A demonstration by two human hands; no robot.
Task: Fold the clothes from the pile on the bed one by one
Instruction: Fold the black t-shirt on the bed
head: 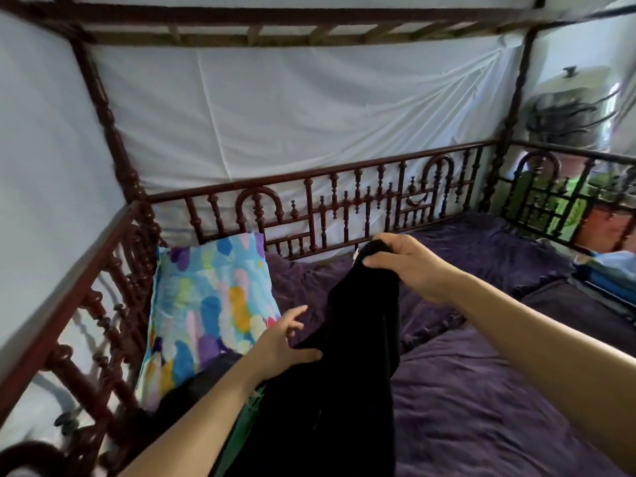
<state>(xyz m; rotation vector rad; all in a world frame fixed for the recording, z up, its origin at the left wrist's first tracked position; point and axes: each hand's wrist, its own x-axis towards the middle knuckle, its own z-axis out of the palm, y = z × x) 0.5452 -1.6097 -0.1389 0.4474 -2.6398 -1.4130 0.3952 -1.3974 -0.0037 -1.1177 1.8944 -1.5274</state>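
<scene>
A long black garment hangs in front of me above the purple bed cover. My right hand grips its bunched top end, lifted near the bed's far rail. My left hand is lower down at the garment's left edge, thumb pressed against the cloth and fingers spread and loose. Below my left forearm a dark heap of clothes lies by the pillow, and a bit of green cloth peeks out beside the black garment.
A pillow with a bright blue, purple and yellow print leans at the left rail. Dark carved wooden railings enclose the bed, with white sheets hung behind. Folded blue items lie at the right edge.
</scene>
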